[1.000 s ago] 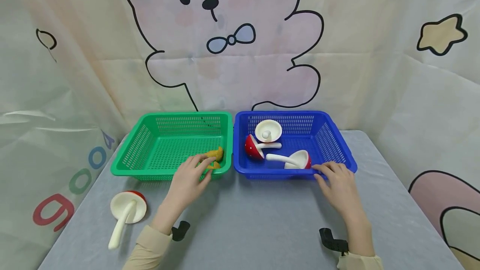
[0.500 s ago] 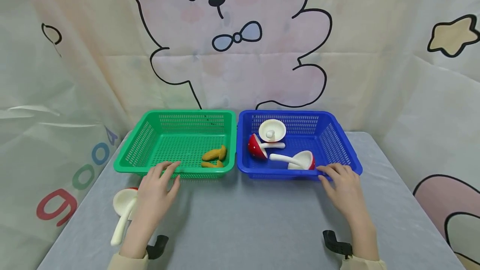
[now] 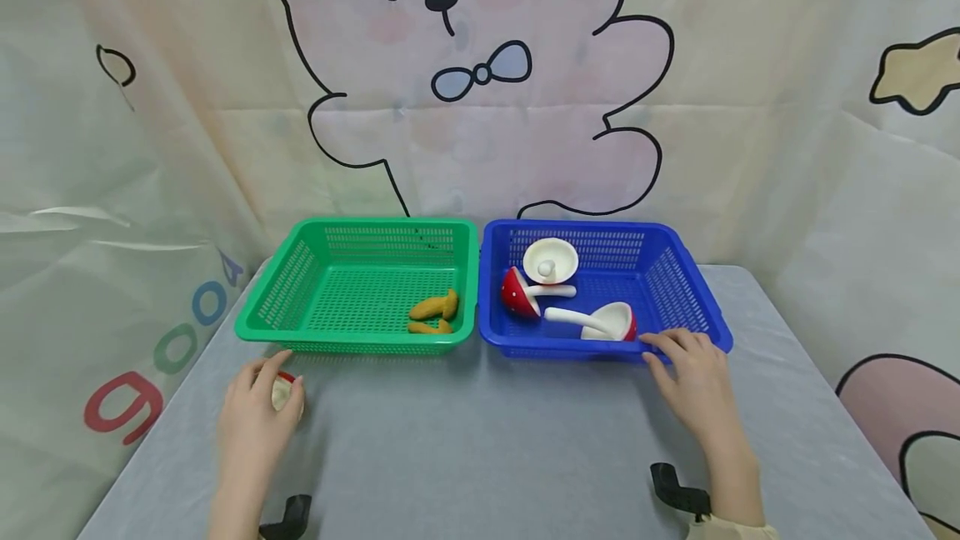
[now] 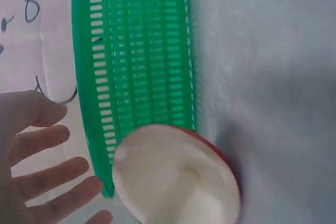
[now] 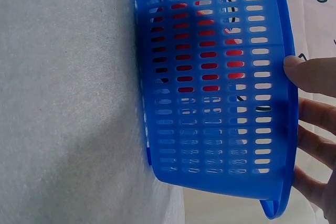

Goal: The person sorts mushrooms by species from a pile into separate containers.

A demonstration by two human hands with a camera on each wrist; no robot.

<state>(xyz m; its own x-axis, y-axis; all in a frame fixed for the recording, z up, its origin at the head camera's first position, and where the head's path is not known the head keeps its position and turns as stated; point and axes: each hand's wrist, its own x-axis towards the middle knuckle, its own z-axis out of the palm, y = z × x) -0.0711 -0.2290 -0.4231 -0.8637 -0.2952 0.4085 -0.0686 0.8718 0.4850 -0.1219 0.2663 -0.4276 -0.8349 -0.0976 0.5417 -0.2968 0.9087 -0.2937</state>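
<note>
My left hand (image 3: 255,415) hovers over a toy mushroom (image 3: 282,394) on the table, covering most of it in the head view. In the left wrist view the fingers (image 4: 50,187) are spread beside the mushroom's cream cap (image 4: 173,177) with its red edge, apart from it. My right hand (image 3: 693,382) holds the front rim of the blue basket (image 3: 525,347), thumb outside and fingers over the rim. Inside that basket lie several red-and-white toy mushrooms (image 3: 517,294). Two yellow-brown toy mushrooms (image 3: 433,307) rest in the green basket (image 3: 337,338).
Both baskets stand side by side at the back of the grey table (image 3: 480,440), against a printed cloth backdrop (image 3: 480,148). The left hand is in front of the green basket's left corner.
My left hand has moved left and toward me, from the green basket's front right to the lone mushroom. My right hand stays at the blue rim. The head view has shifted slightly.
</note>
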